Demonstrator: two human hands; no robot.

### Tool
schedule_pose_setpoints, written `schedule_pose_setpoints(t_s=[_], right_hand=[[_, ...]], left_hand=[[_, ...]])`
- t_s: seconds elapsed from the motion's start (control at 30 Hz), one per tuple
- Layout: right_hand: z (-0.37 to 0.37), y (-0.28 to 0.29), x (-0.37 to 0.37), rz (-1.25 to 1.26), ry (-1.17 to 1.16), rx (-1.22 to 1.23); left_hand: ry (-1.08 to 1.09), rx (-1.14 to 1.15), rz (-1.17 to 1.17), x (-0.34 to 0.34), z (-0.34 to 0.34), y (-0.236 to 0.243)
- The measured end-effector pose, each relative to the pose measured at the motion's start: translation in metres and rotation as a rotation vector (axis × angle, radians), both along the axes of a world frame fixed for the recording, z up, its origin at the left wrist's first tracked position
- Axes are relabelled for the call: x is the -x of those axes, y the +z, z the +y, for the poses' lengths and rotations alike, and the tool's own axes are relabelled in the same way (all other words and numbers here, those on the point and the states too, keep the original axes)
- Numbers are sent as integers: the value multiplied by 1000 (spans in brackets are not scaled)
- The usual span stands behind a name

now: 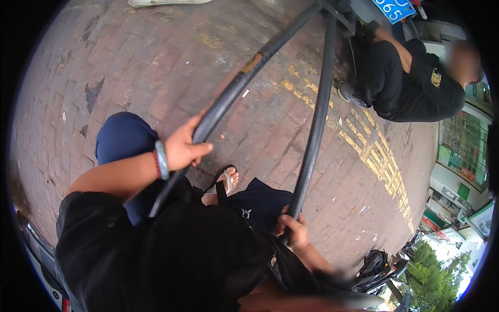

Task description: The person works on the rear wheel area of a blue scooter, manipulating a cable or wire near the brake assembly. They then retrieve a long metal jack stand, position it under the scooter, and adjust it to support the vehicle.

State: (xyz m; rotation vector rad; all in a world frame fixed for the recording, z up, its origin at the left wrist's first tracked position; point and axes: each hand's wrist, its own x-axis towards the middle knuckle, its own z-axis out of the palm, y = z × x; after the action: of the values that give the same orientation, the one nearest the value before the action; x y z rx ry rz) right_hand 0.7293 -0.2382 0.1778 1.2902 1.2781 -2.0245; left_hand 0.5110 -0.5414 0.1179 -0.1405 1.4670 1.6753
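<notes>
My left hand, with a pale bangle and a red cord at the wrist, is wrapped round a long black handle with a brown worn patch. The end of this handle sticks out below the hand, beside my knee. Lower down on the right, my right hand grips the end part of a second long black handle. Both handles slant away from me and converge at a dark metal part at the upper edge. It lies by a vehicle with a blue licence plate; its working end cannot be made out.
A person in black crouches beside the vehicle at the upper right. The ground is reddish brick paving with worn yellow stripes. Parked motorbikes stand at the lower right, near shopfronts. A sandalled foot shows between my arms.
</notes>
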Motion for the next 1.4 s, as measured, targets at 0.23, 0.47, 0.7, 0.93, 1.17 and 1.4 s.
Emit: schedule_pose_setpoints(t_s=[0.23,0.47,0.7,0.93,1.17,1.4], right_hand=[[98,37,-24,-110,209,-104],[77,83,1,-278,289,-63],[-1,209,120,-410,367,-46],[-58,329,237,-255,415,-130],[-100,458,251,-366,285,224],[-138,465,245,-442,-91,683]], left_hand=[[-215,3,50,65,-100,66],[-208,18,-211,46,-123,54],[-92,-72,-359,52,-97,112],[40,-278,-303,98,-91,251],[317,-567,-551,95,-155,420],[673,-586,-656,68,-213,491]])
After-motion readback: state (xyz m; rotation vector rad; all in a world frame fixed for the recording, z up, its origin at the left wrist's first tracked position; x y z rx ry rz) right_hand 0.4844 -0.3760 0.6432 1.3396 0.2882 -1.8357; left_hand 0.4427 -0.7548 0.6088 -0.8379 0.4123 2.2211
